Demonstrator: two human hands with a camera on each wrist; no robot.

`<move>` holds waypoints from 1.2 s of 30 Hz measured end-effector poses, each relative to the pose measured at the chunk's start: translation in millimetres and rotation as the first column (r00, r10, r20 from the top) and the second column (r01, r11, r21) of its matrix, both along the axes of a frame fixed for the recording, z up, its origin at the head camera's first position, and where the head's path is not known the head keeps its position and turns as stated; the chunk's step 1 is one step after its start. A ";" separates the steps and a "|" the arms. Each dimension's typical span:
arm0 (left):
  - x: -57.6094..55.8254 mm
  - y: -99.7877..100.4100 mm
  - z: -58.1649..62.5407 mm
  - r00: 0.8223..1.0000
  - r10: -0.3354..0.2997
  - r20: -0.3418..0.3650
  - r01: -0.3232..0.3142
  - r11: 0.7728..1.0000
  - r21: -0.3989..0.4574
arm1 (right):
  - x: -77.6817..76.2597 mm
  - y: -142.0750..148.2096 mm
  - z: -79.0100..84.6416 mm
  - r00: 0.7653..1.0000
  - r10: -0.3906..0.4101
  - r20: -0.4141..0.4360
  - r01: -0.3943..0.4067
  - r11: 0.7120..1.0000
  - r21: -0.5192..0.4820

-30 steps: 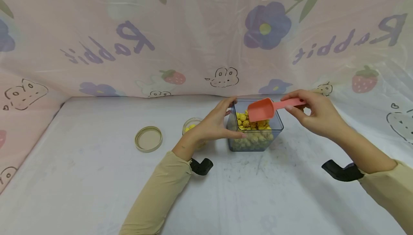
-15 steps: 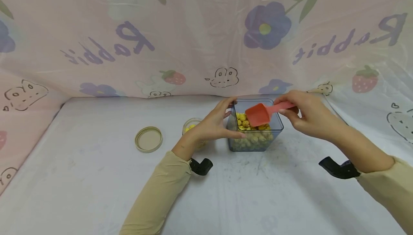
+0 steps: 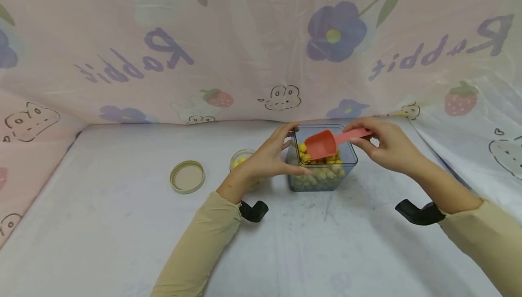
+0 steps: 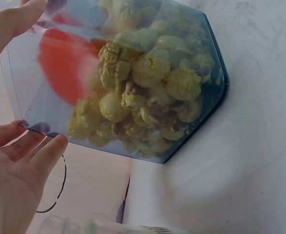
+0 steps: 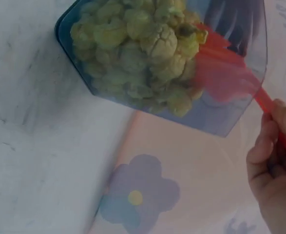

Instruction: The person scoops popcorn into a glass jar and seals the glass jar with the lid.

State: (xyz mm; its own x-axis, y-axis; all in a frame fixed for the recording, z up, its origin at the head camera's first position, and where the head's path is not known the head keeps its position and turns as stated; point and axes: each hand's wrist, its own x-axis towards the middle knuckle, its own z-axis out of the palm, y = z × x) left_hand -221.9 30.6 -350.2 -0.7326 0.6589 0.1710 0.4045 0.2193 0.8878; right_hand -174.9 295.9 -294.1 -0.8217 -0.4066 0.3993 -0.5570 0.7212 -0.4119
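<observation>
A clear bluish plastic box stands on the table, part filled with yellow popcorn. My left hand holds the box at its left side, thumb along the front wall and fingers at the back left corner. My right hand grips the handle of a coral-red scoop. The scoop's bowl is inside the box, low against the popcorn; in the right wrist view the scoop shows through the wall with its tip at the pieces. A round clear jar with yellow pieces sits behind my left wrist, mostly hidden.
A round beige lid lies on the white-covered table, left of the jar. A pink printed curtain rises right behind the box. Black camera mounts stick out from both wrists.
My right hand has moved left, bringing the scoop lower and further into the box, down to the popcorn. The left hand keeps its hold on the box.
</observation>
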 end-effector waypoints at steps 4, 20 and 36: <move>-0.3 -0.3 -0.1 1.000 0.002 0.000 -0.002 1.000 0.003 | -0.2 -5.1 -3.5 1.000 -0.003 0.007 0.003 1.000 -0.015; -0.1 -0.7 -0.1 1.000 0.001 0.002 -0.001 1.000 0.010 | 2.2 -7.6 -5.7 0.992 0.074 0.100 -0.068 0.995 -0.066; 0.1 0.2 0.1 1.000 0.006 0.005 -0.006 1.000 -0.004 | 8.6 2.5 -10.5 0.938 0.123 0.325 -0.033 0.963 -0.267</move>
State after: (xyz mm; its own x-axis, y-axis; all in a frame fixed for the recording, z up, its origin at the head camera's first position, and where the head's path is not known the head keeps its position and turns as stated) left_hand -221.7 30.9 -350.2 -0.7372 0.6553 0.1648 0.3986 0.2249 0.8891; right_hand -166.3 298.4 -304.6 -0.8950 -0.3969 0.2034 -0.4039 0.5279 -0.7471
